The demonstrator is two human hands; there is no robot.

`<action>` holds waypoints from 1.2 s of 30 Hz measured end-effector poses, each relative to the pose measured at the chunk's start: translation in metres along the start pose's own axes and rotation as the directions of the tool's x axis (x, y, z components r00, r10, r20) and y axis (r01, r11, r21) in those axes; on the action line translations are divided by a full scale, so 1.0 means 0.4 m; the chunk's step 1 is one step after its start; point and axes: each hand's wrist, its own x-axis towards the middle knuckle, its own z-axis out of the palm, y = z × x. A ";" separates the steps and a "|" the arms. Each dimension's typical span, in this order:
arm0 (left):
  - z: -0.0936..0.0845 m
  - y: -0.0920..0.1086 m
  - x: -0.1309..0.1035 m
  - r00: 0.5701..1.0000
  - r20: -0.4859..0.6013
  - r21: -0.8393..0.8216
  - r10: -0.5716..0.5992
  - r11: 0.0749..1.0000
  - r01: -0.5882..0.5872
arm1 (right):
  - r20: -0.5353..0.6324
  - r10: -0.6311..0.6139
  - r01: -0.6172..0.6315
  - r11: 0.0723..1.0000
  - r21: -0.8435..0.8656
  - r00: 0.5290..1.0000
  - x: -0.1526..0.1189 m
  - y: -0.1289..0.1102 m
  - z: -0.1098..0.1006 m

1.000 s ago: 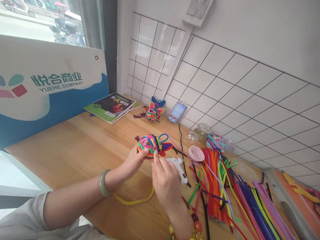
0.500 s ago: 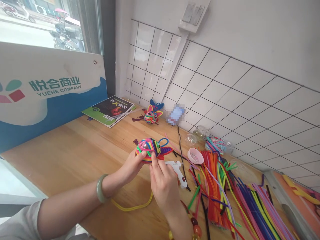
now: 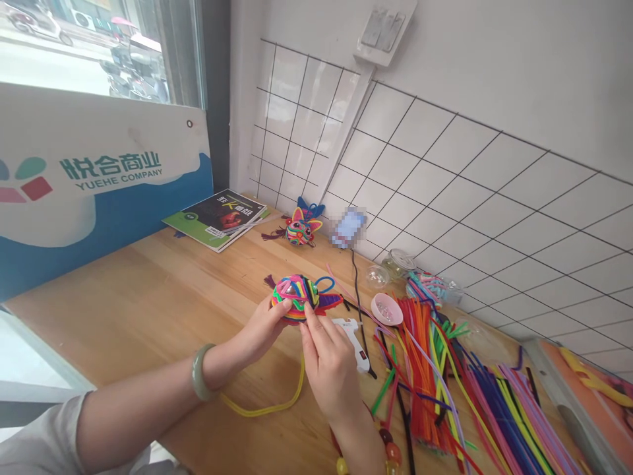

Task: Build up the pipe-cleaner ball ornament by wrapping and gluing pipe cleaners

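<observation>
A round, multicoloured pipe-cleaner ball [image 3: 295, 290] with a blue loop, a dark tassel and a red-purple fin is held above the wooden table [image 3: 128, 310]. My left hand [image 3: 262, 328] grips it from the left, thumb on its front. On its right side rest the fingertips of my right hand [image 3: 329, 359], index finger extended against the surface and the other fingers bent. Whether those fingers pinch something small cannot be made out. A yellow pipe cleaner [image 3: 262, 412] curves below, between my forearms. Just behind my right hand lies a white glue gun [image 3: 357, 349].
Bundles of pipe cleaners [image 3: 425, 369] spread across the right side. Beyond the ball stand a finished-looking colourful figure [image 3: 301, 231], a blurred phone [image 3: 349, 229], a pink bowl [image 3: 386, 309] and a clear jar [image 3: 399, 260]. Booklets [image 3: 217, 218] lie at the back left.
The ball and my right hand have shifted slightly to the right. My right hand's fingers have drawn a little closer together at the ball's right side.
</observation>
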 end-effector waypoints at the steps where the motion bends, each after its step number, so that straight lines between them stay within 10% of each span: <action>1: -0.001 -0.001 0.000 1.000 0.003 0.003 0.001 1.000 -0.001 | -0.012 0.025 -0.024 0.999 0.044 1.000 0.001 0.002 -0.002; 13: -0.002 -0.002 0.002 1.000 0.017 0.114 0.013 0.993 -0.015 | 0.037 0.375 -0.365 0.871 0.329 0.926 0.005 0.011 -0.011; 36: -0.035 -0.017 0.009 0.998 0.042 0.360 0.053 0.931 -0.064 | 0.250 0.457 -0.520 0.729 0.444 0.854 0.011 0.041 -0.044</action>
